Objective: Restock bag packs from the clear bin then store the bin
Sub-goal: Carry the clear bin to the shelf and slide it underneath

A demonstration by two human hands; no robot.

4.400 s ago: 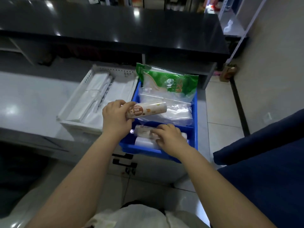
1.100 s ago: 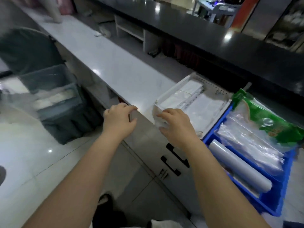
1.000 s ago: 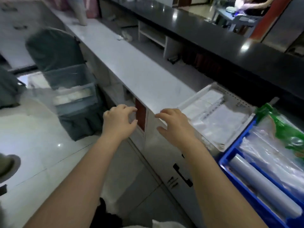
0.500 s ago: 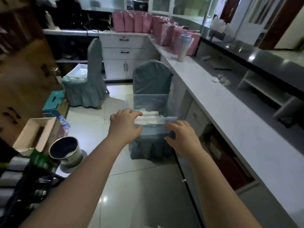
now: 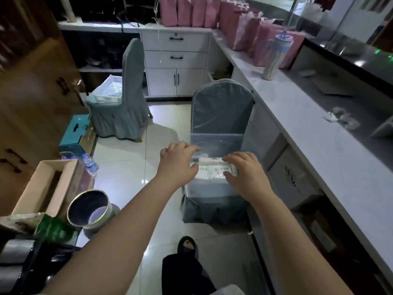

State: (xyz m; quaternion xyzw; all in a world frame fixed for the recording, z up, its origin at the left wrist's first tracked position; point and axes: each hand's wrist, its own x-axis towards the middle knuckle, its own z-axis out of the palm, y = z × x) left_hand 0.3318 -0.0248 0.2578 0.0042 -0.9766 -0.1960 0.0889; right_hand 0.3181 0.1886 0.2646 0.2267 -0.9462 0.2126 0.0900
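Note:
A clear bin [image 5: 215, 141] stands on the seat of a grey covered chair [image 5: 221, 107] straight ahead. Inside it lie white bag packs [image 5: 212, 170] with green and red print, stacked near the front wall. My left hand [image 5: 177, 165] reaches in over the bin's left side, thumb against the top pack's left end and fingers curved above it. My right hand [image 5: 247, 174] is curled around the same pack's right end, fingers on top and thumb in front. The lower packs are partly hidden by both hands.
A long white counter [image 5: 308, 133] runs along the right, with pink bags [image 5: 240, 22] and a striped tumbler [image 5: 275, 58] at its far end. On the left are a second covered chair [image 5: 125, 99] with a white tray [image 5: 108, 90], a cardboard box [image 5: 49, 184], a metal tin [image 5: 89, 207] and a teal box [image 5: 74, 133].
The view has swung left, away from the blue bin and drawer, to the chair. Both hands have come down into the clear bin and closed on the top pack's ends.

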